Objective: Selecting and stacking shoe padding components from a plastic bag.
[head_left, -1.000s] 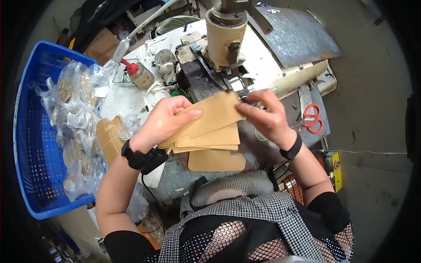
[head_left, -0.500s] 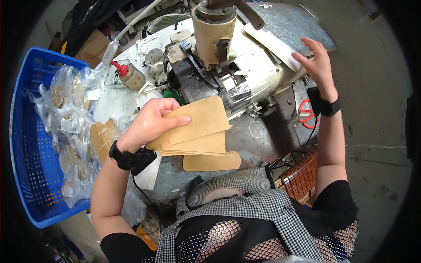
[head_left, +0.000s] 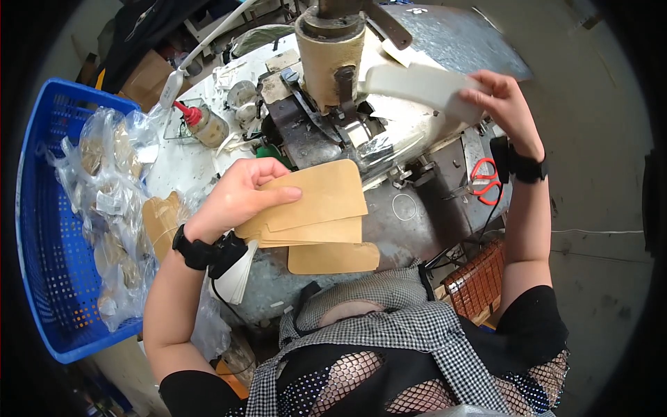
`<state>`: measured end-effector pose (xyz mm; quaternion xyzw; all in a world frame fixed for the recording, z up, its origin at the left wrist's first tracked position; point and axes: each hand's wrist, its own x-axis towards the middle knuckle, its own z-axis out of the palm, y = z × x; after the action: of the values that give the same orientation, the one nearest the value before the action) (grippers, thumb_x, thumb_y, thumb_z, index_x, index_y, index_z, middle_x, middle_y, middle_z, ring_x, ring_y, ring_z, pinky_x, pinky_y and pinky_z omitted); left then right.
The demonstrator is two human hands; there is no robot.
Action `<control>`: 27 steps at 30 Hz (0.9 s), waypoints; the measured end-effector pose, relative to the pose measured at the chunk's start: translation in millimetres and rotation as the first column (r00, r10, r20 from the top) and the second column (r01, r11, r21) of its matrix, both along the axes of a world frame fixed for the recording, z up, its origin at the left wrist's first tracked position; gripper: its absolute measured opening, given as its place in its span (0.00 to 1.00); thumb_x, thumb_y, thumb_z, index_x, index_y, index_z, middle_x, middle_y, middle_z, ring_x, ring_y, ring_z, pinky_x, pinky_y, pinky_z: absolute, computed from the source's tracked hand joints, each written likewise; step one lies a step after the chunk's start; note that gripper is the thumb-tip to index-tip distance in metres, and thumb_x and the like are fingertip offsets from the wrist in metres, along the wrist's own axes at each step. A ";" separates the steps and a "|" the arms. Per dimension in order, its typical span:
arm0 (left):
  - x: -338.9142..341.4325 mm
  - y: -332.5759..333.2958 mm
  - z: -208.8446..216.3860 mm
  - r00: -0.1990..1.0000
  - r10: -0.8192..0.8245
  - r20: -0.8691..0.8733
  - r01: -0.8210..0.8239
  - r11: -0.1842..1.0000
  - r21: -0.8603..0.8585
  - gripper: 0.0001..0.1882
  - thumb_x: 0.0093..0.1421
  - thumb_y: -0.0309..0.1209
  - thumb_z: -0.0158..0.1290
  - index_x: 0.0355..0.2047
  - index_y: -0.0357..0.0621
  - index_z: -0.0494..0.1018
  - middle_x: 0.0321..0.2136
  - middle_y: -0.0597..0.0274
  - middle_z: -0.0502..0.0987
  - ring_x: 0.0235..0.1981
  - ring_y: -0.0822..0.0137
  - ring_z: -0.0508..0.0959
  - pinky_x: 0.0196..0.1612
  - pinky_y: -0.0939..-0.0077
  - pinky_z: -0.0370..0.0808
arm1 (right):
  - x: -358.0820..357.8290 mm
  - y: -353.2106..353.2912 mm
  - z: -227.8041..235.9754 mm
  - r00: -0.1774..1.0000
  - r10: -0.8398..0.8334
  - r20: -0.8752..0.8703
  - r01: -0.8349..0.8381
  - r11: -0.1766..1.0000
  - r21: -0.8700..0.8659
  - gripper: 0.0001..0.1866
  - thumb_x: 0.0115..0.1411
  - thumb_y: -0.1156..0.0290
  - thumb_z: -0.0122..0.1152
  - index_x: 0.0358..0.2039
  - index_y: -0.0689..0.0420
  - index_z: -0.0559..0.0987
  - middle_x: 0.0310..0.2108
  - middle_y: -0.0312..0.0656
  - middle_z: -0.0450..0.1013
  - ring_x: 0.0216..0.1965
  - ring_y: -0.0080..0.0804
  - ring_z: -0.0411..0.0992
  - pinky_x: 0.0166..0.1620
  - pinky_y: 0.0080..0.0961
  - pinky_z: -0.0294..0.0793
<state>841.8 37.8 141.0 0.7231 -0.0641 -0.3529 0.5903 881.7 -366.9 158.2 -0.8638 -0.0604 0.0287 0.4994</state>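
Note:
Pinched between thumb and fingers, my left hand [head_left: 240, 194] holds several flat tan pieces [head_left: 323, 187] with rounded corners, fanned out over the table. Another tan piece [head_left: 333, 258] lies beneath them near the table's front edge. My right hand [head_left: 506, 104] is raised at the far right beside the sewing machine [head_left: 330, 62], closed on one end of a long white strip [head_left: 417, 85]. That strip is smeared by motion, and its far end reaches toward the machine's head. White sheets [head_left: 240, 276] show under my left wrist.
A blue basket [head_left: 31, 222] with plastic-bagged pieces [head_left: 114, 201] stands at the left. Next to the machine is a bottle with a red spout [head_left: 208, 126]. Red-handled scissors [head_left: 485, 182] lie near the right table edge, and a thin ring [head_left: 404, 206] rests on the metal surface.
My right hand, open at the white strip's end before, has closed on it. The strip has swung up and left. The left hand and tan pieces have hardly moved.

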 end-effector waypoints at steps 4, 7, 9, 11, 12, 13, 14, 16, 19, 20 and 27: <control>2.8 5.5 -0.5 1.000 0.018 -0.013 -0.018 1.000 0.002 0.10 0.56 0.30 0.59 0.32 0.36 0.73 0.26 0.65 0.78 0.26 0.81 0.75 0.31 0.87 0.72 | 0.0 11.9 -18.6 0.708 0.132 0.693 0.422 0.708 -0.566 0.28 0.43 0.64 0.71 0.46 0.56 0.75 0.40 0.42 0.72 0.43 0.36 0.68 0.47 0.30 0.66; 5.4 -3.9 -2.7 0.997 0.077 -0.006 -0.077 0.996 0.039 0.11 0.55 0.31 0.60 0.32 0.36 0.73 0.26 0.65 0.78 0.25 0.81 0.75 0.30 0.87 0.71 | -33.4 67.3 -44.8 0.753 0.315 0.578 -0.078 0.914 -0.397 0.32 0.38 0.67 0.72 0.47 0.54 0.73 0.48 0.46 0.67 0.50 0.46 0.64 0.52 0.38 0.63; 7.1 -8.2 -8.6 0.997 0.071 -0.001 -0.071 0.997 0.003 0.11 0.55 0.31 0.60 0.32 0.36 0.73 0.26 0.64 0.78 0.25 0.81 0.75 0.30 0.87 0.71 | -43.4 83.4 -43.8 0.673 0.465 0.576 -0.147 0.847 -0.511 0.24 0.39 0.72 0.69 0.42 0.54 0.77 0.45 0.43 0.69 0.49 0.42 0.65 0.51 0.36 0.64; 7.2 -9.5 -8.6 1.000 0.021 0.007 -0.021 0.999 -0.049 0.13 0.54 0.31 0.61 0.34 0.37 0.73 0.26 0.64 0.79 0.26 0.80 0.76 0.30 0.87 0.72 | -37.8 72.7 -37.3 0.711 0.451 0.540 -0.205 0.867 -0.454 0.18 0.40 0.77 0.66 0.36 0.54 0.79 0.40 0.40 0.72 0.46 0.38 0.67 0.49 0.33 0.65; 6.4 -9.4 -9.3 1.000 0.018 0.002 -0.018 0.999 -0.048 0.13 0.54 0.31 0.61 0.34 0.37 0.73 0.26 0.64 0.79 0.26 0.80 0.76 0.30 0.87 0.72 | -31.9 57.7 -25.5 0.778 0.398 0.486 -0.217 0.897 -0.386 0.16 0.40 0.80 0.64 0.33 0.54 0.80 0.38 0.38 0.73 0.44 0.36 0.69 0.48 0.31 0.65; 3.6 -7.0 -6.8 0.999 -0.001 0.032 0.002 1.000 -0.031 0.12 0.54 0.31 0.60 0.34 0.36 0.73 0.26 0.64 0.79 0.26 0.79 0.76 0.31 0.87 0.72 | -25.0 47.2 -15.4 0.819 0.343 0.460 -0.203 0.923 -0.328 0.13 0.43 0.81 0.63 0.32 0.56 0.81 0.32 0.37 0.74 0.38 0.33 0.70 0.46 0.28 0.65; 1.8 -5.0 -3.9 0.998 -0.025 0.063 0.026 1.000 -0.016 0.12 0.54 0.31 0.60 0.35 0.36 0.73 0.26 0.64 0.79 0.26 0.79 0.76 0.31 0.87 0.72 | -16.2 31.3 -6.9 0.847 0.320 0.425 -0.187 0.927 -0.324 0.09 0.46 0.81 0.64 0.31 0.58 0.81 0.29 0.37 0.75 0.34 0.28 0.71 0.44 0.24 0.67; -1.1 0.0 -0.7 0.999 -0.010 0.032 0.011 1.000 -0.029 0.12 0.55 0.31 0.60 0.35 0.36 0.73 0.27 0.64 0.79 0.26 0.79 0.76 0.31 0.87 0.72 | -3.4 3.4 -4.3 0.988 0.027 0.154 -0.010 0.995 -0.104 0.09 0.51 0.74 0.65 0.34 0.60 0.80 0.28 0.34 0.76 0.34 0.21 0.71 0.39 0.17 0.69; 1.1 4.9 -0.3 1.000 0.015 -0.014 -0.016 0.998 -0.054 0.11 0.55 0.31 0.59 0.34 0.35 0.74 0.27 0.64 0.79 0.26 0.80 0.76 0.32 0.87 0.72 | 11.1 -8.6 -11.0 0.924 -0.070 0.377 0.192 0.935 -0.298 0.19 0.48 0.68 0.67 0.41 0.59 0.77 0.35 0.40 0.74 0.39 0.32 0.71 0.44 0.26 0.69; 0.0 8.8 0.1 0.999 0.034 -0.034 -0.036 0.998 -0.060 0.11 0.56 0.31 0.59 0.33 0.35 0.74 0.27 0.64 0.79 0.26 0.80 0.76 0.32 0.87 0.72 | 7.9 4.2 -13.3 0.799 0.036 0.600 0.334 0.804 -0.492 0.23 0.46 0.67 0.68 0.44 0.58 0.76 0.37 0.43 0.73 0.41 0.36 0.70 0.46 0.29 0.68; 5.9 -6.1 -10.3 1.000 0.007 -0.021 -0.007 0.999 -0.042 0.13 0.55 0.32 0.60 0.34 0.36 0.73 0.26 0.66 0.78 0.25 0.81 0.75 0.32 0.87 0.72 | -43.2 82.2 -47.4 0.707 0.460 0.537 -0.185 0.854 -0.487 0.23 0.37 0.73 0.69 0.39 0.49 0.79 0.46 0.41 0.69 0.49 0.42 0.65 0.54 0.36 0.63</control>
<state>847.7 31.7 130.7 0.7071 -0.0628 -0.3570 0.6072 838.6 -284.7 110.8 -0.8787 -0.3723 -0.1648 0.2493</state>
